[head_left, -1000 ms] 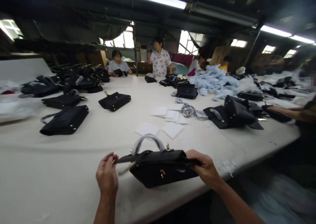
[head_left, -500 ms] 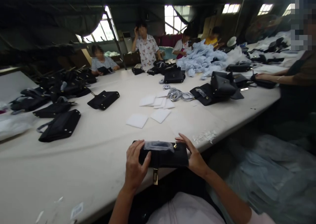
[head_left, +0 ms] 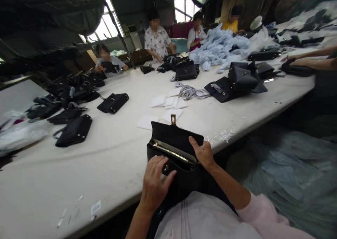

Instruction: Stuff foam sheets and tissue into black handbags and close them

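A black handbag [head_left: 176,151] stands at the near edge of the white table [head_left: 86,168], against my lap. Its flap [head_left: 176,135] is lifted open, a gold clasp [head_left: 173,119] at the flap's tip and a gold zipper showing along the top. My left hand [head_left: 155,184] lies on the bag's front with fingers spread over the body near the lock. My right hand [head_left: 202,153] grips the bag's right side, thumb laid over the open flap.
Several black handbags [head_left: 74,129] lie on the table's left and far side. White paper sheets [head_left: 168,102] and a coiled strap [head_left: 190,92] sit mid-table. A pale blue fabric pile [head_left: 219,47] is at the back. Several people work around the table; another person's arm [head_left: 310,61] rests at right.
The bag came off the table toward my lap and turned upright. Its flap went from shut to lifted open, baring the zipper. My head tilted down.
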A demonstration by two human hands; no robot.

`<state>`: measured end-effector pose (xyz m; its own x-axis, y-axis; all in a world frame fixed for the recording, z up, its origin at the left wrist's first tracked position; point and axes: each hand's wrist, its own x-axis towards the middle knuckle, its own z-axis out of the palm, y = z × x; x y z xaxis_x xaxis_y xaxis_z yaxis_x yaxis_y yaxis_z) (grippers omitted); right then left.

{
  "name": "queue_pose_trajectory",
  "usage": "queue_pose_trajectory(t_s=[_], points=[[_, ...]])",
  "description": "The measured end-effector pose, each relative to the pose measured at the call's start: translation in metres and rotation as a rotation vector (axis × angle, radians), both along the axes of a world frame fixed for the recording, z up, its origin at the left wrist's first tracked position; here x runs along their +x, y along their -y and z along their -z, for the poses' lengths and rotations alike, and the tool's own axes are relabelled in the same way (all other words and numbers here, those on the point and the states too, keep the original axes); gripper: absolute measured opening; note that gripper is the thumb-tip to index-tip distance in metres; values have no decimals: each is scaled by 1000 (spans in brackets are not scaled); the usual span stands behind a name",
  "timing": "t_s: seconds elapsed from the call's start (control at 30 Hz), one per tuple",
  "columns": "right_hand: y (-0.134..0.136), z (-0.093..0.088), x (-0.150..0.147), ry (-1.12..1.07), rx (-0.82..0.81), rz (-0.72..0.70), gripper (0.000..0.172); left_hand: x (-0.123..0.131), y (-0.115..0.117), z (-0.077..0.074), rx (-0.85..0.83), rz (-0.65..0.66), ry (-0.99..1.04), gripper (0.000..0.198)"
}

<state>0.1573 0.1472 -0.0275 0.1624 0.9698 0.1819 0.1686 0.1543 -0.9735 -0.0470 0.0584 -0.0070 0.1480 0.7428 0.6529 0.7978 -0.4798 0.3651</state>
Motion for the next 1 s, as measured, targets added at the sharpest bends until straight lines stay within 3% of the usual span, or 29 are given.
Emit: queue_pose_trajectory(t_s=[0.1, 0.27, 0.37, 0.53, 0.6, 0.7, 0.8, 0.9, 0.97, 1.0], points=[[-3, 2, 5, -58, -30, 39, 50, 11, 0, 14, -203, 73, -215, 59], [-7, 1, 25, -53, -42, 67, 53, 11, -9, 15, -63, -52, -157, 54], [-4, -6, 29, -33, 0, 37, 55, 14, -23, 8, -64, 58, -265, 57], [-14, -4, 30, -1, -18, 108, 53, 23, -31, 15, -132, 223, -292, 20], [-29, 7, 32, -23, -111, 120, 50, 28, -26, 21, -127, 206, -295, 20], [-56, 25, 37, -1, -289, -17, 48, 36, -19, 27, -85, 117, -297, 29], [-73, 30, 43, 101, -336, -69, 44, 39, -19, 26, -25, 29, -282, 42], [-73, 15, 46, 349, -137, 84, 52, 33, -22, 23, -4, -20, -266, 49], [-63, -1, 44, 552, 157, 191, 64, 29, -24, 22, -10, -55, -215, 50], [-56, -10, 41, 618, 312, 215, 61, 27, -24, 23, -10, -76, -172, 48]])
